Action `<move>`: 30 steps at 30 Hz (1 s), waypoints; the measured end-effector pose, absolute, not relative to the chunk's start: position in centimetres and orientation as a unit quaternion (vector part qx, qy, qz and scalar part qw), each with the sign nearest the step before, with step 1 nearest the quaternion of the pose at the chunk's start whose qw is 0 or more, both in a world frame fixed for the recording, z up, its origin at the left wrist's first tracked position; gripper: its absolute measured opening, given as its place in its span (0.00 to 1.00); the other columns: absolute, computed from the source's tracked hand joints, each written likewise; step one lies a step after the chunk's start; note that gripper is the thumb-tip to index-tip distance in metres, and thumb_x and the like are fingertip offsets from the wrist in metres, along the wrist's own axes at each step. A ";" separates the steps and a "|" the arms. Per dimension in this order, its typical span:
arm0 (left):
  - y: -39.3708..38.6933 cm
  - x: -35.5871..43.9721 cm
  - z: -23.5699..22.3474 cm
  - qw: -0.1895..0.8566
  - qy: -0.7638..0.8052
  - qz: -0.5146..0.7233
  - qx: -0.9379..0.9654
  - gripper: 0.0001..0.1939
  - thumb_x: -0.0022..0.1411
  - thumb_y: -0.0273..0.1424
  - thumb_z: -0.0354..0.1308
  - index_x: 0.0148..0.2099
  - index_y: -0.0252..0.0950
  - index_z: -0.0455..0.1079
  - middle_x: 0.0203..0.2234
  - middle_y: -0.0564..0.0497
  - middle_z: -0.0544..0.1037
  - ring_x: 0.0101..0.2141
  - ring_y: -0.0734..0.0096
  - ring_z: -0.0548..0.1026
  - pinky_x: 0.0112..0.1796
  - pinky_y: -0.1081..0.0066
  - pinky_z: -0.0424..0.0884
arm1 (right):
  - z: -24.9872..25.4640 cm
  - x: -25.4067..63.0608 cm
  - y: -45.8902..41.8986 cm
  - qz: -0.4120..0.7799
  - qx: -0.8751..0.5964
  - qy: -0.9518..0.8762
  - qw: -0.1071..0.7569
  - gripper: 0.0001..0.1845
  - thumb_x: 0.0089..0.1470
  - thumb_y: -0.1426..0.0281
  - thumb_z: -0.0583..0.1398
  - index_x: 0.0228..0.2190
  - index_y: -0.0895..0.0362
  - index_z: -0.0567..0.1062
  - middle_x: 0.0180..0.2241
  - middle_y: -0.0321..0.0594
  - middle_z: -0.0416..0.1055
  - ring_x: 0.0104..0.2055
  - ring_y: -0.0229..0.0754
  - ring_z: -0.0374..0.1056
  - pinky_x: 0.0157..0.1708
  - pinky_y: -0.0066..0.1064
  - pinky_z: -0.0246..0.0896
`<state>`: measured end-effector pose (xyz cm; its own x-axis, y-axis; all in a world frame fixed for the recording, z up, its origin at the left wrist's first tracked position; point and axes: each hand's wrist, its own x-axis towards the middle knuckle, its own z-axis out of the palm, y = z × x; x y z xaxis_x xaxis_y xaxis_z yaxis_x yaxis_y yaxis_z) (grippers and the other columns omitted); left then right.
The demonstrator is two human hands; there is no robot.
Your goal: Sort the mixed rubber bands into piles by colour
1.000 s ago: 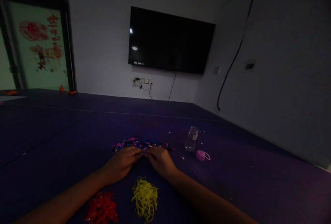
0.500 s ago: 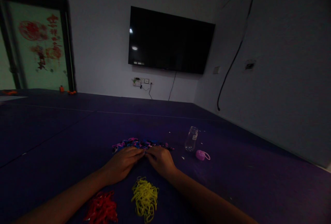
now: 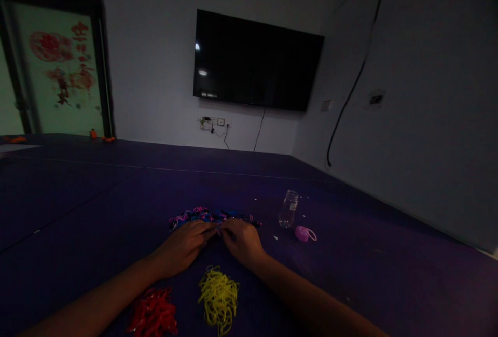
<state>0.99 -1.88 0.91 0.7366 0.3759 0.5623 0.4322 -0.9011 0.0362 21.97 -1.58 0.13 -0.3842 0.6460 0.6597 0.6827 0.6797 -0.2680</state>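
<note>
A mixed pile of blue, pink and dark rubber bands [image 3: 206, 215] lies on the purple surface in front of me. At its near edge, my left hand [image 3: 189, 243] has its fingers pressed together; what they hold is too dark to make out. My right hand [image 3: 241, 239] meets it from the other side, thumb and fingers pinched on a small pinkish-blue rubber band [image 3: 219, 230]. The fingertips of both hands almost touch. Closer to me lie a heap of yellow rubber bands [image 3: 219, 298] and, by my left forearm, a heap of red rubber bands [image 3: 153, 315].
Right of the pile stands a clear bottle [image 3: 288, 209], uncapped, with a pink looped lid [image 3: 302, 233] beside it. Small white scraps [image 3: 275, 237] are scattered nearby. Orange items [image 3: 108, 139] sit at the far left edge. A television [image 3: 257, 62] hangs on the wall.
The fingertips have shifted slightly at the pile's near edge, and a bit of pinkish band now shows between them. The forearms and the other things have stayed put.
</note>
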 end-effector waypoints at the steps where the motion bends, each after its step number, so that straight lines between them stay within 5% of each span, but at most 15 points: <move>1: -1.9 1.0 0.9 0.047 -0.218 -0.288 -0.931 0.24 0.63 0.20 0.45 0.59 0.43 0.60 0.50 0.47 0.71 0.51 0.63 0.67 0.49 0.59 0.67 | 0.2 22.0 -1.6 -0.021 -0.404 -0.833 0.377 0.10 0.53 0.76 0.55 0.33 0.54 0.75 0.33 0.38 0.75 0.36 0.39 0.71 0.36 0.26 0.61; 9: -1.7 0.8 0.3 0.063 -0.266 -0.298 -0.915 0.22 0.64 0.23 0.46 0.59 0.39 0.61 0.54 0.46 0.69 0.53 0.63 0.66 0.51 0.59 0.66 | 0.5 21.9 -1.9 -0.009 -0.429 -0.842 0.329 0.09 0.54 0.74 0.55 0.35 0.53 0.74 0.35 0.37 0.75 0.37 0.38 0.70 0.35 0.25 0.61; 20: -0.5 0.5 -0.1 0.076 -0.400 -0.327 -0.853 0.14 0.62 0.26 0.49 0.47 0.37 0.71 0.45 0.46 0.75 0.46 0.61 0.72 0.46 0.58 0.69 | 0.3 21.9 -1.7 -0.013 -0.442 -0.840 0.313 0.02 0.53 0.70 0.60 0.30 0.54 0.73 0.31 0.35 0.74 0.33 0.37 0.69 0.31 0.24 0.57; 30: -0.7 0.6 -0.3 0.056 -0.342 -0.298 -0.889 0.15 0.62 0.25 0.48 0.48 0.39 0.70 0.50 0.47 0.72 0.50 0.61 0.68 0.50 0.56 0.66 | -0.1 22.0 -1.4 -0.031 -0.422 -0.854 0.303 0.09 0.53 0.70 0.59 0.22 0.55 0.71 0.30 0.36 0.74 0.33 0.35 0.69 0.30 0.23 0.57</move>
<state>0.56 -0.66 -0.27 0.5876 0.5755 0.5688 0.6423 -0.7593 0.1046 22.03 -1.40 -0.07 -0.4599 0.7022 0.5435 0.7395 0.6417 -0.2034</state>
